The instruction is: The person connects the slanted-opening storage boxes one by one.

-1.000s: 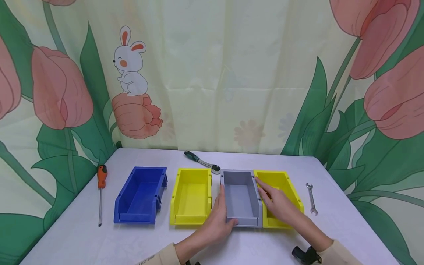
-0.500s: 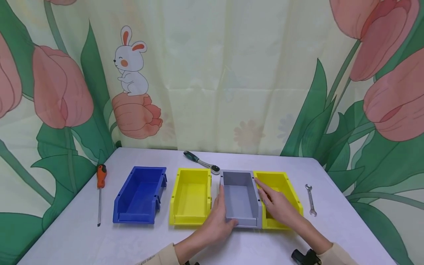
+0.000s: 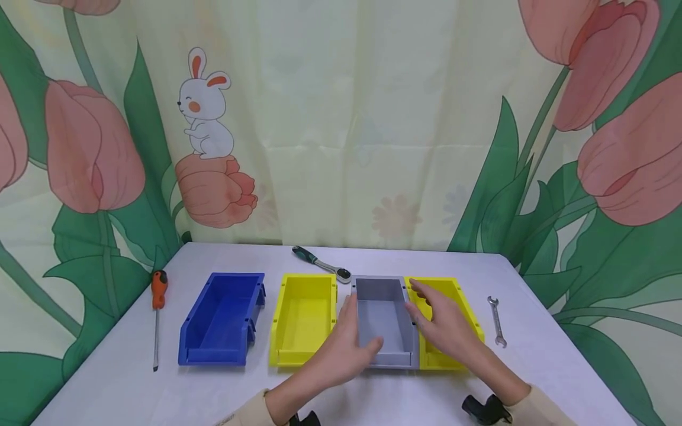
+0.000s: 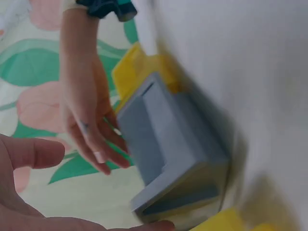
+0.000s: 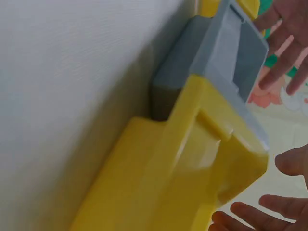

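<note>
Right between the two spread, empty hands sits the grey open-topped plastic bin [image 3: 385,322], its long axis running from the table's near edge toward the far edge; the left hand [image 3: 346,349] and right hand [image 3: 444,328] hover about equally close on either flank. It stands on the white table [image 3: 133,384] near the near edge, between two yellow plastic bins [image 3: 302,316], before a tulip-printed curtain [image 3: 341,118].

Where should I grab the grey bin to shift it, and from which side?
Take the grey bin by its low front lip, coming from the near edge of the table. Its long walls sit tight between the two yellow bins, leaving little finger room there; the front is open.
</note>
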Available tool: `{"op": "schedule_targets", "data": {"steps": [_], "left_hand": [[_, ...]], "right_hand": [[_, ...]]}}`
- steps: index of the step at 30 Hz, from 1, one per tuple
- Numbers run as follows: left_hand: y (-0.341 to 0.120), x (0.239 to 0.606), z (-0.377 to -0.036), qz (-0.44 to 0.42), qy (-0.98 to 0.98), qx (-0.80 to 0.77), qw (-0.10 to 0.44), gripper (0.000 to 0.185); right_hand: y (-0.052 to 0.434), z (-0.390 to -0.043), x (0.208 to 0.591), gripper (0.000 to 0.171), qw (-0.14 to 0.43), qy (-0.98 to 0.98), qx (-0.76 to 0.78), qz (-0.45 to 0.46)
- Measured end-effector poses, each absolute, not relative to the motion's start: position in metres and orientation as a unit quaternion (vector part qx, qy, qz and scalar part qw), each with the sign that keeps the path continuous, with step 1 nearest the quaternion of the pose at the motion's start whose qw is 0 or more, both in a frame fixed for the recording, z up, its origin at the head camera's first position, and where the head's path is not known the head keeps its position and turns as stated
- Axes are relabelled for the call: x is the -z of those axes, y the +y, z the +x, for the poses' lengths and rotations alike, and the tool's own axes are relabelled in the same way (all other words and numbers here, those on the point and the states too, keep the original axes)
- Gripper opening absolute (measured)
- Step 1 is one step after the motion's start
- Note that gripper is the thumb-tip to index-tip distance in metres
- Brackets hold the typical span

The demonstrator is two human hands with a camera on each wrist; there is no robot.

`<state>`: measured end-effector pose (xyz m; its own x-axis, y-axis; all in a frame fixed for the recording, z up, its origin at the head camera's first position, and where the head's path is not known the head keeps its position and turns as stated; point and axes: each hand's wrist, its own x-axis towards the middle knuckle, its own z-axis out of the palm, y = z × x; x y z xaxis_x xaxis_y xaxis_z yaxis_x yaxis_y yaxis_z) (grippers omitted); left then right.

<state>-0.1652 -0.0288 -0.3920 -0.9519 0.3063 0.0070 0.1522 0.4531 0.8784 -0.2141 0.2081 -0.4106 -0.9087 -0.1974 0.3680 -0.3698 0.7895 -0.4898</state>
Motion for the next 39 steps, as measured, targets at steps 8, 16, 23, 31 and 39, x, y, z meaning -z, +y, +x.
{"op": "schedule_targets", "data": {"steps": [8, 16, 23, 31, 39], "left_hand": [[-0.072, 0.368, -0.163, 0.128, 0.849, -0.512, 0.023, 0.077], [-0.144, 0.362, -0.161, 0.058, 0.880, -0.468, -0.058, 0.053], [-0.210, 0.366, -0.166, -0.012, 0.911, -0.390, -0.130, 0.045], [-0.259, 0.390, -0.180, -0.096, 0.912, -0.385, -0.106, 0.048], [-0.277, 0.405, -0.191, -0.139, 0.902, -0.401, -0.080, 0.057]], "right_hand": [[0.169, -0.218, 0.396, 0.046, 0.208, -0.909, -0.315, 0.174], [0.128, -0.218, 0.385, 0.045, 0.134, -0.890, -0.394, 0.187], [0.092, -0.218, 0.380, 0.049, 0.028, -0.867, -0.454, 0.204], [0.065, -0.212, 0.381, 0.060, -0.007, -0.876, -0.440, 0.196], [0.051, -0.216, 0.383, 0.070, -0.032, -0.902, -0.402, 0.152]]}}
